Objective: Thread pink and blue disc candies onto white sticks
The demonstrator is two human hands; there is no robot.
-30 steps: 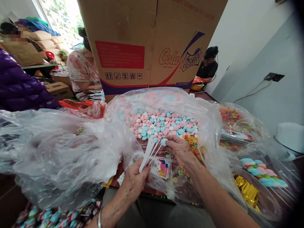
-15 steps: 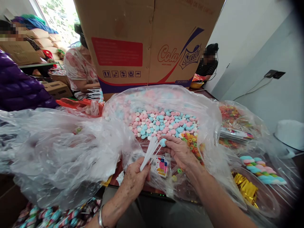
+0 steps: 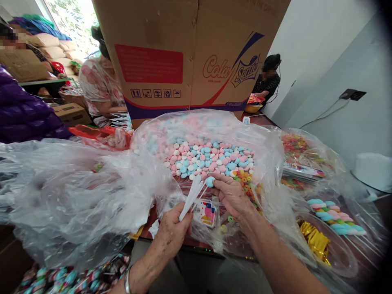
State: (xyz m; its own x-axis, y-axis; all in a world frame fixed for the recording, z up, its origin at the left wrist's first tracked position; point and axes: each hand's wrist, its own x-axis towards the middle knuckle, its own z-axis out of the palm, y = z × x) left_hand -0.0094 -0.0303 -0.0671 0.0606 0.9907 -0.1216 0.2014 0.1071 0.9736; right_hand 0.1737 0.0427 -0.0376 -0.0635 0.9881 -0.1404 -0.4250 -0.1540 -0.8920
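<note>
My left hand (image 3: 175, 222) is closed round a bundle of white lollipop sticks (image 3: 192, 195), which fan upward. One stick leans out to the right and meets a round blue marshmallow (image 3: 210, 182). That marshmallow is pinched between the thumb and fingers of my right hand (image 3: 231, 194); whether the stick has gone into it I cannot tell. Just beyond lies a heap of pink, blue and white marshmallows (image 3: 208, 157) in a clear plastic bag (image 3: 269, 151). Ring-shaped gummies (image 3: 244, 181) lie beside my right hand. Printed cards (image 3: 208, 213) rest below the sticks.
A tall cardboard box (image 3: 156, 24) stands behind the heap. Crumpled plastic sheeting (image 3: 76, 196) covers the left. At right are twisted marshmallow sticks (image 3: 337, 216) and a plastic bowl (image 3: 346, 265) with gold ties (image 3: 315, 241). Other people (image 3: 101, 81) sit beyond the box.
The view has shifted slightly. Both hands keep nearly the same pose, with the blue marshmallow still held at the tip of the leaning stick.
</note>
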